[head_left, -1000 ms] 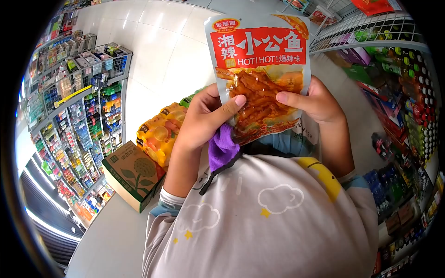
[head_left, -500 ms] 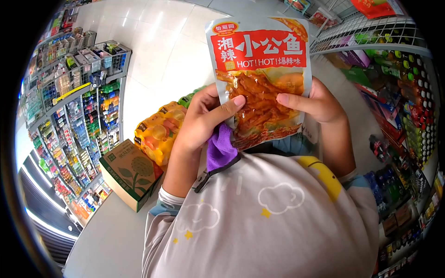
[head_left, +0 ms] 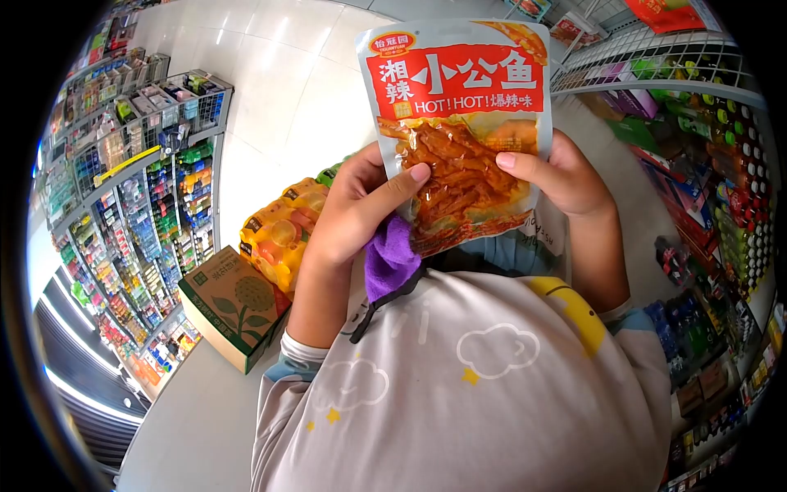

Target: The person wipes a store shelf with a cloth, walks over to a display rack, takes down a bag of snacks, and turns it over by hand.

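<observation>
A red and silver snack pouch [head_left: 467, 107] with a clear lower part showing reddish-brown food is held upright, its printed front facing me. My left hand [head_left: 357, 201] grips its left edge, thumb on the front and fingers behind. On the opposite edge my right hand [head_left: 566, 174] holds it the same way; one of its fingers shows through the clear film. A purple cloth [head_left: 391, 261] hangs just below my left hand. Left of my left forearm are a yellow fruit-printed package [head_left: 281, 231] and a brown and green box [head_left: 234, 302].
Stocked shelves [head_left: 156, 221] with a wire basket [head_left: 139, 139] stand at the left. At the right are a wire rack [head_left: 656, 61] and rows of bottles [head_left: 742, 180]. Pale floor tiles [head_left: 270, 90] lie beyond the packages.
The pouch has shifted slightly up and left, tilting a little, with both hands still on it. The right thumb sits slightly higher.
</observation>
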Available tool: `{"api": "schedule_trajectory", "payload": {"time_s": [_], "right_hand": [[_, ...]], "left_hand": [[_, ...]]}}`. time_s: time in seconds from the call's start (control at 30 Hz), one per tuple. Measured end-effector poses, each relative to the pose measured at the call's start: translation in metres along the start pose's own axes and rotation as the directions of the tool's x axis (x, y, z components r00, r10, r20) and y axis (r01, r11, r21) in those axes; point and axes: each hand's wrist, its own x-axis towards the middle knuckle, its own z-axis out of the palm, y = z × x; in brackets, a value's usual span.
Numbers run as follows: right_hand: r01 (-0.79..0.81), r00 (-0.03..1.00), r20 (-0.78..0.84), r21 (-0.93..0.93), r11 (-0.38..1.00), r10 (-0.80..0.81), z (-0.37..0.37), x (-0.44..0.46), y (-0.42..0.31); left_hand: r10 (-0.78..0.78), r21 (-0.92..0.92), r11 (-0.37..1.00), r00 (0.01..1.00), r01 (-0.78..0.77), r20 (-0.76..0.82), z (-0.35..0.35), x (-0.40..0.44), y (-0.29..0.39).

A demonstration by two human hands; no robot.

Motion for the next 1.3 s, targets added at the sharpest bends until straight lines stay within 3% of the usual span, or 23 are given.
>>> {"api": "schedule_trajectory", "payload": {"time_s": [0.3,0.4,0.47,0.67,0.77,0.87,0.9,1.0,1.13,1.23,1.3], "right_hand": [[0.020,0.999,0.031,-0.082,0.996,-0.017,-0.004,0.002,0.001],[-0.002,0.995,0.100,-0.045,0.999,0.006,0.003,0.008,-0.006],[-0.042,0.989,0.140,-0.011,0.999,0.043,0.005,0.010,-0.005],[-0.073,0.991,0.114,0.002,0.997,0.073,0.006,0.014,0.002],[-0.070,0.987,0.136,-0.126,0.990,0.087,0.009,0.018,-0.005],[0.133,0.991,0.024,-0.017,0.991,-0.132,0.007,0.023,-0.005],[0.133,0.991,0.018,-0.020,0.991,-0.133,0.006,0.024,-0.009],[0.307,0.898,-0.236,-0.265,0.914,-0.371,0.011,0.026,-0.032],[0.345,0.780,-0.427,-0.317,0.883,-0.458,0.042,0.010,-0.077],[0.421,0.770,-0.377,-0.305,0.854,-0.514,0.084,0.003,-0.098],[0.406,0.821,-0.275,-0.334,0.851,-0.500,0.109,0.002,-0.099]], "left_hand": [[0.013,0.123,0.992,0.998,-0.020,0.055,-0.009,0.000,0.015],[-0.062,0.207,0.977,0.998,0.056,0.020,-0.011,0.002,0.021],[0.076,0.268,0.960,0.997,-0.078,0.015,-0.009,0.005,0.021],[0.106,0.240,0.966,0.994,-0.101,-0.010,-0.011,0.007,0.020],[0.127,0.199,0.973,0.991,-0.117,-0.037,-0.015,0.007,0.019],[0.129,0.108,0.987,0.985,-0.117,-0.118,-0.019,0.011,0.021],[0.127,0.107,0.988,0.985,-0.115,-0.113,-0.021,0.012,0.022],[0.140,0.074,0.989,0.981,-0.131,-0.137,-0.026,0.016,0.029],[0.152,0.041,0.988,0.976,-0.147,-0.153,-0.028,0.020,0.043],[0.176,0.010,0.984,0.979,-0.176,-0.104,-0.037,0.028,0.056],[0.201,-0.029,0.979,0.978,-0.203,-0.062,-0.038,0.038,0.069]]}}
